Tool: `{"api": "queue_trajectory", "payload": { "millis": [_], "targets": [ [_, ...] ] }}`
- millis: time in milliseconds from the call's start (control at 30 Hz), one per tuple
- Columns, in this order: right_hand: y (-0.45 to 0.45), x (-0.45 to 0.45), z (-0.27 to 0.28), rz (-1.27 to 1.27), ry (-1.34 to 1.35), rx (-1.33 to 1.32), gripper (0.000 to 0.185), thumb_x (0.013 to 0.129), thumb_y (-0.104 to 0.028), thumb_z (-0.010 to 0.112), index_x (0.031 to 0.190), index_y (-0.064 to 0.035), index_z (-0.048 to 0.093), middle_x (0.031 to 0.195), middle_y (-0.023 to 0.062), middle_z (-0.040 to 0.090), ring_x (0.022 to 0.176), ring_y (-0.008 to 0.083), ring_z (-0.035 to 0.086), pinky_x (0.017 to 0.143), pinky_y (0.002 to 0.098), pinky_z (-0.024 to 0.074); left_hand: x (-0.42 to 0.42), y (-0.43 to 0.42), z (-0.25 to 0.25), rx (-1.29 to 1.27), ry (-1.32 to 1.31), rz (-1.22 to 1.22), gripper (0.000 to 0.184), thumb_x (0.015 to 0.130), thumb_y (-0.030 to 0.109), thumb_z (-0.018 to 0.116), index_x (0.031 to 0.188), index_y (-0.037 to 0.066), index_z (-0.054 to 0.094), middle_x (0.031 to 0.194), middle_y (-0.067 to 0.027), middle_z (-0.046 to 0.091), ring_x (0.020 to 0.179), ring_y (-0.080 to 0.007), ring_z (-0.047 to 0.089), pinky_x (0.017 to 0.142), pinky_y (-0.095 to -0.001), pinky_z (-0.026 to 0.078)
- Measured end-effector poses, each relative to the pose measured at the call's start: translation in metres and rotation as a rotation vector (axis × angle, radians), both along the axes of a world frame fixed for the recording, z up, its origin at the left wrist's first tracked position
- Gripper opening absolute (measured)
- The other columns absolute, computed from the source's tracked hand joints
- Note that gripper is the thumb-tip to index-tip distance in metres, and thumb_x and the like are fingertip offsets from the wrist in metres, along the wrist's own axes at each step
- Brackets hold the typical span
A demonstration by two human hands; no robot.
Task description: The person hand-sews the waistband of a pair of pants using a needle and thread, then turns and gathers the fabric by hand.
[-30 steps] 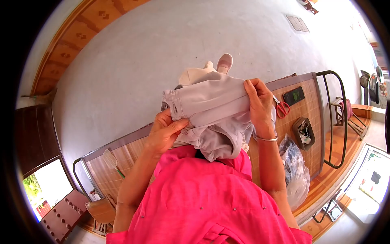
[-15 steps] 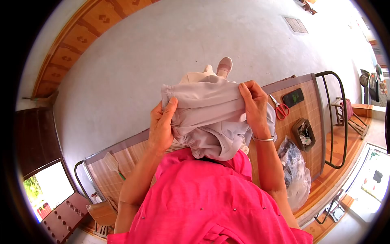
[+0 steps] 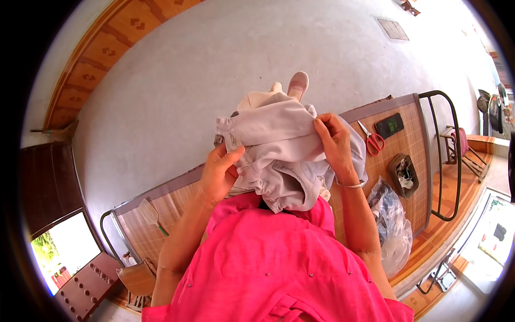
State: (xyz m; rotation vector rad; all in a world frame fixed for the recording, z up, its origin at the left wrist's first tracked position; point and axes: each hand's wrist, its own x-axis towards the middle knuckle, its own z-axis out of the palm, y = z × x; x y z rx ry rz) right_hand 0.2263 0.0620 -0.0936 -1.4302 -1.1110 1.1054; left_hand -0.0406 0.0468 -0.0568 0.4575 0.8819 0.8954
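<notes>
A light grey garment (image 3: 284, 129) with gathered edges lies bunched over my lap. My left hand (image 3: 220, 169) pinches its gathered edge at the left, thumb on top. On the right, my right hand (image 3: 333, 140) grips the cloth between thumb and fingers, and a silver bangle is on that wrist. Part of the garment hangs below and to the right of my right hand. Red-handled scissors (image 3: 374, 143) lie on the bamboo-mat bench (image 3: 351, 201), beside a dark phone (image 3: 389, 125).
An open container (image 3: 403, 175) with small items and a clear plastic bag (image 3: 390, 228) are on the bench at the right. A fly swatter (image 3: 153, 216) lies at its left end. Curved metal rails (image 3: 455, 155) edge the bench. A shoe (image 3: 298, 84) shows ahead on the floor.
My left hand has moved down along the garment's left edge, and the gathered end shows again. My right hand has shifted slightly down, with the cloth between the hands looser.
</notes>
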Motion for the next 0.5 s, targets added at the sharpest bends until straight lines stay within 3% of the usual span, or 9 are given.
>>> {"api": "queue_trajectory", "payload": {
  "millis": [33, 133, 200, 267, 467, 500],
  "targets": [
    [-0.004, -0.001, 0.006, -0.007, -0.062, -0.001, 0.014, 0.091, -0.012, 0.066, 0.095, 0.0002, 0.060, 0.083, 0.0038, 0.058, 0.073, 0.0111, 0.052, 0.067, 0.0256, 0.0435, 0.000, -0.001, -0.003, 0.001, -0.009, -0.016, 0.038, 0.094, 0.015, 0.061, 0.126, -0.003, 0.053, 0.116, -0.0086, 0.063, 0.104, -0.0178, 0.062, 0.088, -0.0341, 0.052],
    [-0.023, -0.001, 0.021, -0.046, -0.705, 0.387, 0.027, 0.081, -0.015, 0.076, 0.099, -0.0018, 0.060, 0.093, 0.0119, 0.056, 0.081, 0.0254, 0.056, 0.073, 0.0351, 0.0467, -0.002, -0.002, -0.007, -0.056, -0.003, -0.047, 0.034, 0.091, 0.008, 0.065, 0.122, -0.002, 0.055, 0.113, -0.0088, 0.064, 0.100, -0.0174, 0.064, 0.085, -0.0337, 0.053],
    [-0.065, -0.013, 0.045, 0.175, -0.733, 0.413, 0.038, 0.071, -0.017, 0.081, 0.100, -0.0047, 0.060, 0.098, 0.0147, 0.056, 0.089, 0.0320, 0.056, 0.072, 0.0369, 0.0467, 0.002, -0.003, -0.005, -0.099, -0.029, -0.061, 0.032, 0.090, 0.005, 0.065, 0.120, -0.002, 0.057, 0.111, -0.0080, 0.065, 0.099, -0.0170, 0.064, 0.084, -0.0327, 0.054],
    [-0.082, -0.026, 0.053, 0.331, -0.723, 0.490, 0.048, 0.068, -0.026, 0.084, 0.102, -0.0039, 0.059, 0.097, 0.0130, 0.056, 0.088, 0.0300, 0.055, 0.076, 0.0377, 0.0450, 0.008, -0.003, -0.004, -0.124, -0.060, -0.075, 0.031, 0.089, 0.003, 0.065, 0.119, -0.001, 0.058, 0.110, -0.0072, 0.066, 0.097, -0.0166, 0.065, 0.083, -0.0317, 0.054],
    [-0.092, -0.059, 0.032, 0.305, -0.878, 0.271, 0.039, 0.073, -0.015, 0.072, 0.105, -0.0005, 0.054, 0.096, 0.0133, 0.057, 0.089, 0.0313, 0.055, 0.082, 0.0418, 0.0417, 0.026, -0.006, 0.012, -0.117, -0.100, -0.012, 0.026, 0.091, 0.003, 0.062, 0.116, 0.004, 0.061, 0.108, -0.0055, 0.067, 0.097, -0.0161, 0.065, 0.082, -0.0325, 0.054],
    [-0.092, -0.060, 0.029, 0.301, -0.876, 0.269, 0.034, 0.073, -0.007, 0.065, 0.104, -0.0001, 0.052, 0.095, 0.0156, 0.058, 0.088, 0.0333, 0.057, 0.079, 0.0422, 0.0434, 0.024, -0.005, 0.007, -0.097, -0.102, -0.017, 0.026, 0.092, 0.004, 0.061, 0.117, 0.004, 0.060, 0.110, -0.0054, 0.067, 0.099, -0.0165, 0.065, 0.084, -0.0336, 0.054]
  ]
}}
